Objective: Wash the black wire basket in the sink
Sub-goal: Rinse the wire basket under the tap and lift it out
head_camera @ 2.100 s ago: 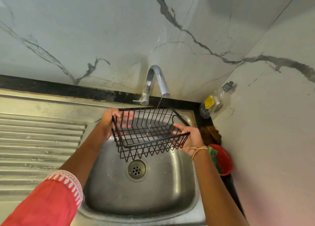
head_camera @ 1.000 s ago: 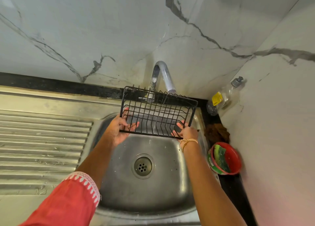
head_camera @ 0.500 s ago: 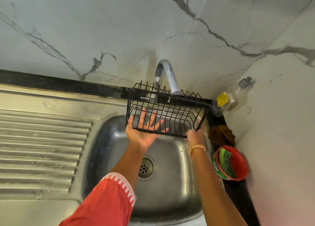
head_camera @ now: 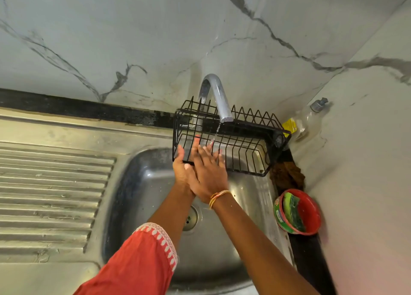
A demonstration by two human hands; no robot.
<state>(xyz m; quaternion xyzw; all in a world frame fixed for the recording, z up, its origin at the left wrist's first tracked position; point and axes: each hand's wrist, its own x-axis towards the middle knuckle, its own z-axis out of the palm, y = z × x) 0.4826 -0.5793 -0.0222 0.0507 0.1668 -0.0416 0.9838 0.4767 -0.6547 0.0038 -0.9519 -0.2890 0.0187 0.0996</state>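
The black wire basket [head_camera: 244, 148] is tipped on its side over the back of the steel sink [head_camera: 142, 183], under the faucet [head_camera: 216, 94]. A thin stream of water falls from the spout onto its wires. My left hand [head_camera: 181, 171] grips the basket's near left corner, thumb over the lower bar and fingers behind the wires. My right hand [head_camera: 209, 172] lies flat on the wires beside it, fingers spread, partly over my left hand. The basket's right end reaches the sink's back right corner; I cannot tell whether it rests there.
A ribbed steel drainboard [head_camera: 55, 194] lies left of the basin. The drain [head_camera: 191, 217] is partly hidden by my arms. On the black ledge at right stand a red bowl [head_camera: 311, 214] with a green scrub pad, a brown cloth [head_camera: 287, 176] and a clear bottle [head_camera: 309, 121]. Marble walls close the back and right.
The basket was turned from level to tipped on its side and raised toward the spout. My right hand left the basket's right end and now lies flat on the wires near my left hand.
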